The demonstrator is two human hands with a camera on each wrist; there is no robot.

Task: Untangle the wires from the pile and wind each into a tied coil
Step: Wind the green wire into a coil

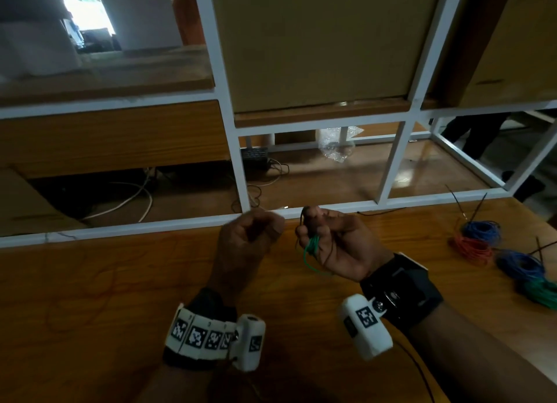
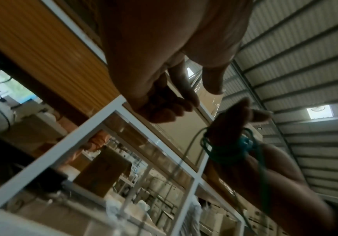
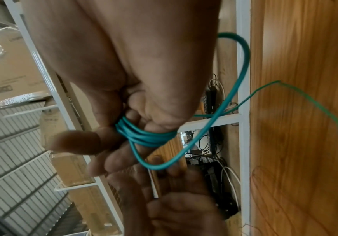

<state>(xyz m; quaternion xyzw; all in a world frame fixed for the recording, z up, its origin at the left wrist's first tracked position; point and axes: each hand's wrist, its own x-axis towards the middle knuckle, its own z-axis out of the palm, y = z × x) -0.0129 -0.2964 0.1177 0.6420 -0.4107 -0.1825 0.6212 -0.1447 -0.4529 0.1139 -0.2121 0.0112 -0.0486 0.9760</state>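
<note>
My right hand [image 1: 313, 225] is raised above the wooden table [image 1: 120, 297], palm toward me. A green wire [image 1: 312, 246] is wound in several turns round its fingers [image 3: 107, 143], and the thumb presses on the turns [image 3: 150, 137]. One loose loop hangs below the hand, and a thin tail trails off over the table. A thin dark strand also runs across that hand. My left hand [image 1: 265, 228] hovers just to the left with its fingers curled [image 2: 184, 105]. No wire shows inside it. The green loop passes close in front of its fingertips in the right wrist view.
Wound coils lie at the table's right end: a blue one [image 1: 480, 231], a red one [image 1: 473, 247], another blue [image 1: 520, 265] and a green one [image 1: 542, 294], with dark strands sticking out. A white metal frame rail [image 1: 150, 225] runs along the table's far edge.
</note>
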